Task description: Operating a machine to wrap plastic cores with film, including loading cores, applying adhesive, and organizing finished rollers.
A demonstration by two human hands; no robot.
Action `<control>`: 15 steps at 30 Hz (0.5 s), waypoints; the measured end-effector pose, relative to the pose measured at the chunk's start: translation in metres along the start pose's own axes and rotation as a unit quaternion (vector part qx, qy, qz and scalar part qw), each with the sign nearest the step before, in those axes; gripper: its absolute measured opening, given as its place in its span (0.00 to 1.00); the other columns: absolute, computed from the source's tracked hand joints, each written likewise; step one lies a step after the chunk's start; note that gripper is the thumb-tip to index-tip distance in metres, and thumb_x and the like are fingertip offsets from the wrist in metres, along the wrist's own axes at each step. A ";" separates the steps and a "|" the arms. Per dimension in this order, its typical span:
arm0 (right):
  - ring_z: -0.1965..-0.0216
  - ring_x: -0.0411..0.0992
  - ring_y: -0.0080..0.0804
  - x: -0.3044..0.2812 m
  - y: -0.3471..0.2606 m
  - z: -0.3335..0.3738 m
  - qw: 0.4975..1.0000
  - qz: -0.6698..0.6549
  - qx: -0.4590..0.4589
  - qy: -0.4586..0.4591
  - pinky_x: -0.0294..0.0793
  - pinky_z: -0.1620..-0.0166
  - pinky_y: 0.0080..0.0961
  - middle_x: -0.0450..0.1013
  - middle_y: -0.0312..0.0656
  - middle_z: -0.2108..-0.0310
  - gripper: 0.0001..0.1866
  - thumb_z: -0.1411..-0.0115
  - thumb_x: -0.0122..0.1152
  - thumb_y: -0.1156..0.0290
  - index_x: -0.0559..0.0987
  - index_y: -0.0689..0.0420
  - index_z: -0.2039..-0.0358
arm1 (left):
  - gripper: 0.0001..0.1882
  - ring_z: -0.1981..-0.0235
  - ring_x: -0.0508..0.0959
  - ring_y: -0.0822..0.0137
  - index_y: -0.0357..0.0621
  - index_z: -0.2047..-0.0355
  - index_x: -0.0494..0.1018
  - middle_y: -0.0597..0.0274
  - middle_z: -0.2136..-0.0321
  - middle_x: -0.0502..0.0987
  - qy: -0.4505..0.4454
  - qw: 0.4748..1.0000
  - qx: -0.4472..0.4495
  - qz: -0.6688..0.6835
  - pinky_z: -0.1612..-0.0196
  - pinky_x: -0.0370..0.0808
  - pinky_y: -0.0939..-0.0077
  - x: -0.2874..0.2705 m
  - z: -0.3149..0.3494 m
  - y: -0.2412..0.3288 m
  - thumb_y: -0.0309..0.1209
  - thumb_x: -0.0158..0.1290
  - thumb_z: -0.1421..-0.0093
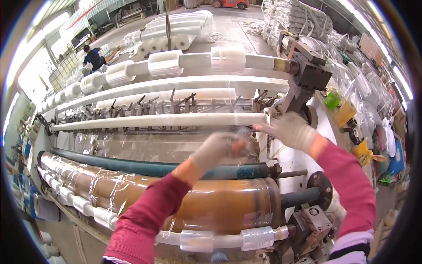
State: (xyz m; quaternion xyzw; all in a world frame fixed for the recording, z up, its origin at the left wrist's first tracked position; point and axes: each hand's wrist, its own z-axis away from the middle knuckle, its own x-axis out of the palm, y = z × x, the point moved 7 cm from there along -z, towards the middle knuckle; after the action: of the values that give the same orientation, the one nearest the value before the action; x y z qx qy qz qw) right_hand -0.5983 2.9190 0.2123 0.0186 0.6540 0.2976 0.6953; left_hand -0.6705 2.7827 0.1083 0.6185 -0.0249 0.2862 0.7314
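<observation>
My left hand (pixel 220 149), in a pale glove with bare fingertips, is blurred above the dark green roller (pixel 228 172). Its fingers look curled closed; what they hold, if anything, is hidden. My right hand (pixel 293 132), gloved the same way, reaches leftward by the right end of the white roller (pixel 198 119). Its fingertips are drawn together close to the left hand, and I cannot make out what is in them. A faint wisp of clear film (pixel 243 130) shows between the hands. Beneath my left forearm lies a wide brown roller (pixel 220 198) with shiny film over it.
Small clear film rolls (pixel 197 240) sit on the front shaft, others (pixel 165 63) on the rear one. Metal brackets (pixel 310 72) hold the shaft ends at right. Bagged material (pixel 303 20) and a yellow container (pixel 345 113) stand beyond. A person (pixel 93 57) crouches far left.
</observation>
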 end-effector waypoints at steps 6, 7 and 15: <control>0.71 0.74 0.48 -0.038 0.005 0.067 0.975 -0.159 0.135 0.073 0.70 0.71 0.39 0.75 0.46 0.73 0.20 0.43 0.52 0.76 0.69 0.52 0.48 | 0.30 0.54 0.76 0.53 0.46 0.48 0.69 0.55 0.64 0.77 -0.089 0.805 0.188 -0.556 0.48 0.72 0.67 0.087 0.145 -0.051 0.31 0.60 0.54; 0.71 0.73 0.50 -0.057 -0.006 0.053 0.968 -0.170 0.138 0.121 0.70 0.69 0.41 0.75 0.49 0.71 0.18 0.43 0.53 0.76 0.70 0.54 0.50 | 0.28 0.55 0.75 0.54 0.46 0.49 0.69 0.56 0.66 0.76 -0.071 0.826 0.152 -0.538 0.45 0.69 0.67 0.088 0.163 -0.076 0.32 0.59 0.53; 0.75 0.73 0.43 -0.220 -0.201 -0.060 0.894 -0.368 0.035 0.254 0.71 0.70 0.32 0.73 0.47 0.75 0.04 0.44 0.54 0.77 0.75 0.59 0.68 | 0.10 0.71 0.75 0.55 0.48 0.75 0.70 0.58 0.78 0.73 -0.091 0.748 0.466 -0.464 0.54 0.68 0.58 0.135 0.384 -0.079 0.40 0.53 0.48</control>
State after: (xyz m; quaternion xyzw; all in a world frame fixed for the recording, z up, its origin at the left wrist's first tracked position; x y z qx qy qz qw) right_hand -0.5683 2.6355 0.3174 -0.2748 0.7785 -0.0080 0.5642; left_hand -0.4001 2.4765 0.1801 0.8408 0.3349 -0.1705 0.3896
